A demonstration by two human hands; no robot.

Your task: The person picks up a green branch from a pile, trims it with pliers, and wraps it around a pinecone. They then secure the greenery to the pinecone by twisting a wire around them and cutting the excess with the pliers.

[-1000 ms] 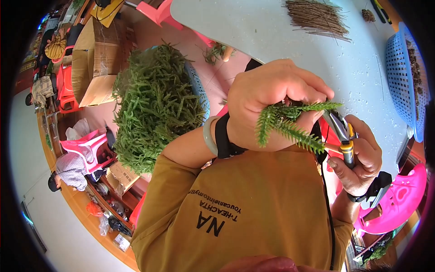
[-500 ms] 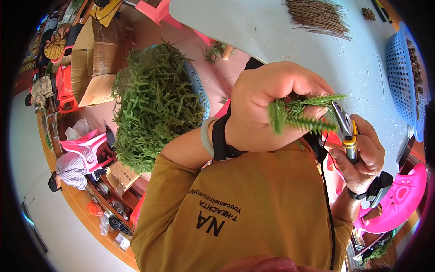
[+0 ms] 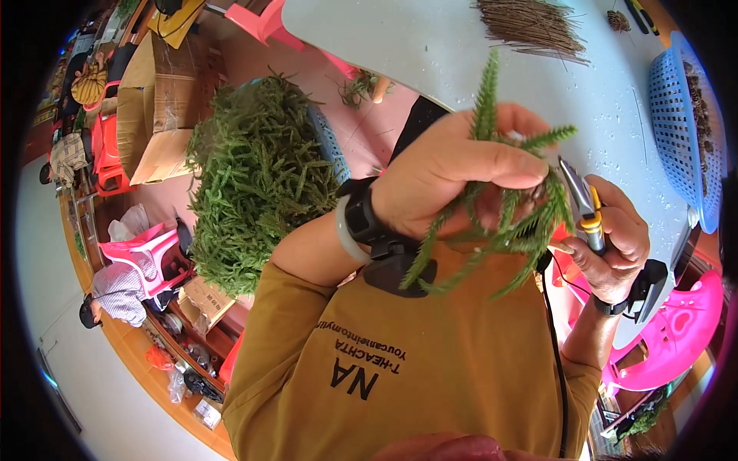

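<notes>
At three o'clock, the left hand [image 3: 450, 169] pinches a bushy green needled sprig [image 3: 552, 211]; the right hand [image 3: 619, 250] grips yellow-handled steel pliers [image 3: 586, 206] alongside, likely the lining-up step; steady aim needed next.

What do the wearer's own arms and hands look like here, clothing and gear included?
Both the left hand and right hand are ungloved. The mustard-yellow sleeves leave the forearms bare. The left wrist has a pale, smooth bangle and a black wristband with a dark device; the right has a black strap with a black-and-grey device. No markings show on the sleeves.
</notes>
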